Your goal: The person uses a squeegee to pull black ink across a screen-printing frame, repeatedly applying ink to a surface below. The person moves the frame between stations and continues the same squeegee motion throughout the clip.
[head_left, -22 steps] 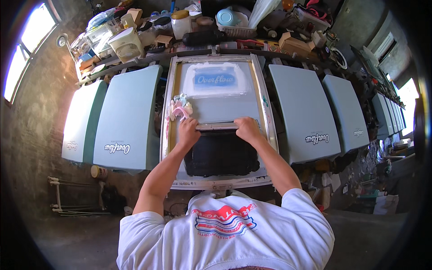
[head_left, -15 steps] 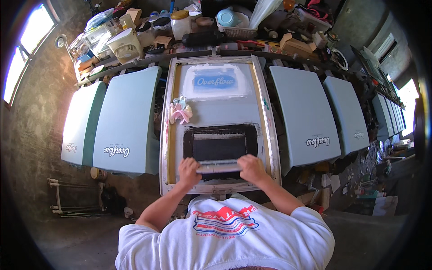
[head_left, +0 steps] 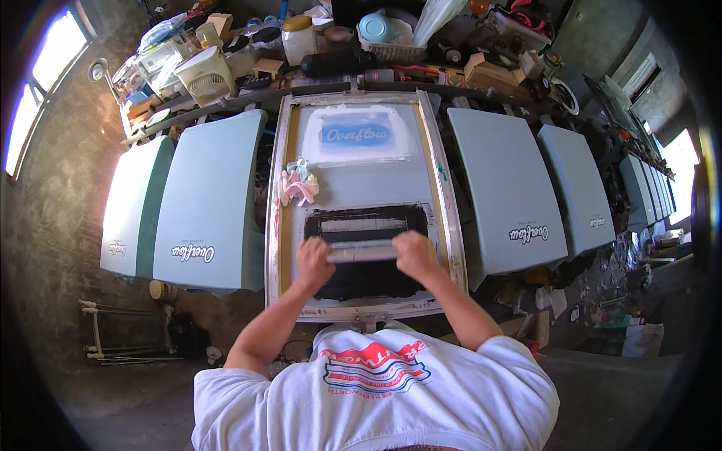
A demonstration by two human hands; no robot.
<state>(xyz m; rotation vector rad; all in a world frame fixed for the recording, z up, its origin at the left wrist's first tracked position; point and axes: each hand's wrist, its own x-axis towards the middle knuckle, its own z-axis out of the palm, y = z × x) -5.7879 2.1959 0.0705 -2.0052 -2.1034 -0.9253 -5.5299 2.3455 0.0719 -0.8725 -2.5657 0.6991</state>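
A squeegee [head_left: 362,252] with a pale bar handle lies crosswise over the black ink [head_left: 361,281] on a screen printing frame [head_left: 280,173]. My left hand [head_left: 313,261] grips its left end, fingers wrapped round. At the other end my right hand [head_left: 414,252] is closed on the same bar. Black ink surrounds the squeegee, and a paler strip shows just beyond it. Farther up the mesh is a blue lettered stencil [head_left: 358,134] bordered in white. A crumpled pink and pale blue rag [head_left: 299,185] rests by the frame's left side.
Light blue printed fabric panels lie on boards to the left [head_left: 207,195] and right [head_left: 505,188] of the frame. Behind stands a cluttered shelf with a lidded jar [head_left: 298,41], a white basket [head_left: 391,50] and a small fan [head_left: 204,77]. White pipes [head_left: 124,331] stand at lower left.
Both hands have pushed the squeegee away from me, up the screen. More of the black ink area now shows on my side of the bar.
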